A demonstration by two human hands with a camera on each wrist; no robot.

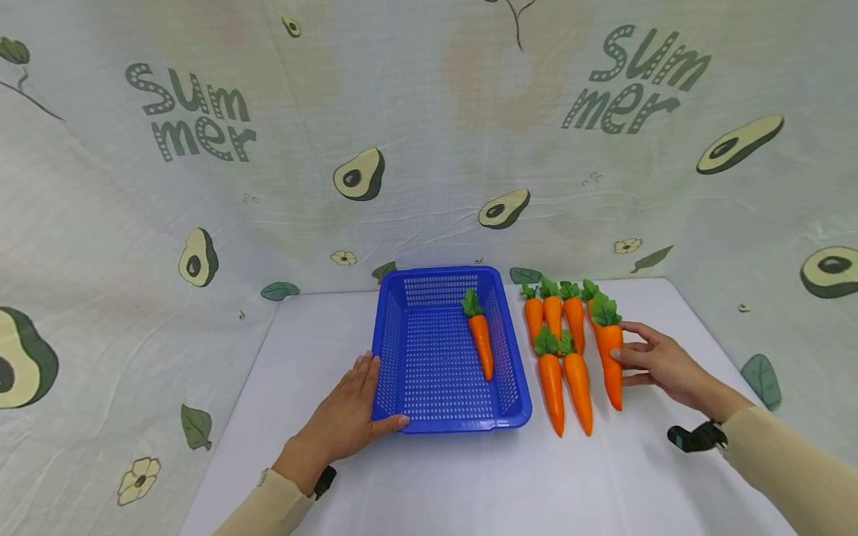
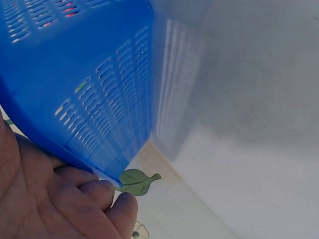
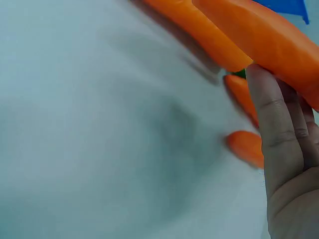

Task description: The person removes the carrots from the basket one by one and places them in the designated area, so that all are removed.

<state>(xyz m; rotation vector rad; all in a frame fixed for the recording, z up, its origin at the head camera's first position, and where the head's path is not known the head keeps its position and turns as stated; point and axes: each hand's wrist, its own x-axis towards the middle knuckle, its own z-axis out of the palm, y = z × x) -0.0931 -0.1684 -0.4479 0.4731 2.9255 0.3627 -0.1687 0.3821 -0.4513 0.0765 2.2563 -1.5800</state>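
A blue perforated basket stands in the middle of the white table, with one orange carrot lying inside along its right wall. My left hand rests flat against the basket's near-left corner, thumb along the front rim; in the left wrist view the fingers sit just under the basket wall. Right of the basket lie several carrots in two rows. My right hand touches the rightmost carrot with straight fingers, which lie against that carrot.
The white table ends at a cloth backdrop printed with avocados, which closes in the back and both sides. Bare tabletop lies in front of the basket and left of it. A black strap sits on my right wrist.
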